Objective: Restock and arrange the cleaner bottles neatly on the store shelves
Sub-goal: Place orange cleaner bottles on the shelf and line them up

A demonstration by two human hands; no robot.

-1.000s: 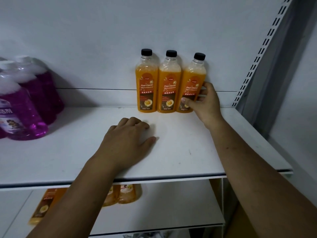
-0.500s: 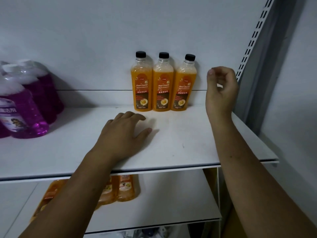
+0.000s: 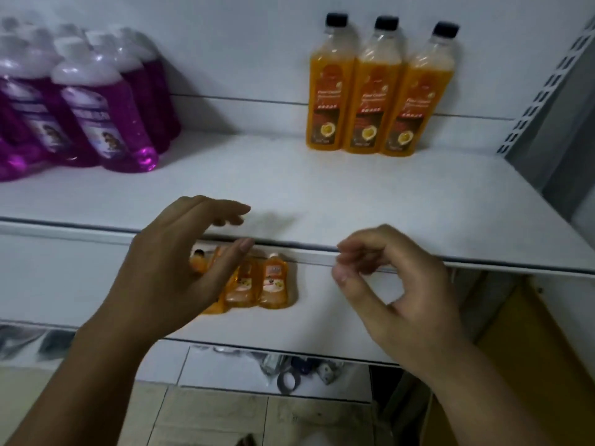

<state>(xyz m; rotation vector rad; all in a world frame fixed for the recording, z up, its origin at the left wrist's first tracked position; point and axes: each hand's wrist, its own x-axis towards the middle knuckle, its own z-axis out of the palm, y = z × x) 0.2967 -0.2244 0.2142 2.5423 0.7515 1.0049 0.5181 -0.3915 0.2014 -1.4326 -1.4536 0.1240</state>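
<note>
Three orange floor-cleaner bottles (image 3: pixel 375 91) with black caps stand upright in a tight row at the back right of the upper white shelf (image 3: pixel 289 188). My left hand (image 3: pixel 180 265) hovers in front of the shelf's front edge with fingers loosely spread, holding nothing. My right hand (image 3: pixel 396 291) hangs at about the same height to the right, fingers loosely curled and empty. Both hands are well short of the orange bottles. On the lower shelf (image 3: pixel 322 317), several small orange bottles (image 3: pixel 257 281) stand together, partly hidden by my left hand.
Several purple bottles (image 3: pixel 96 104) with white caps crowd the upper shelf's left side. A perforated upright (image 3: pixel 547 85) bounds the shelf on the right. A brown cardboard surface (image 3: pixel 531 349) sits at lower right. Tiled floor and small clutter (image 3: pixel 289 371) lie below the shelves.
My right hand let go of the rightmost orange bottle and drew back and down. My left hand lifted off the shelf top. The view tilted down, showing the lower shelf and floor.
</note>
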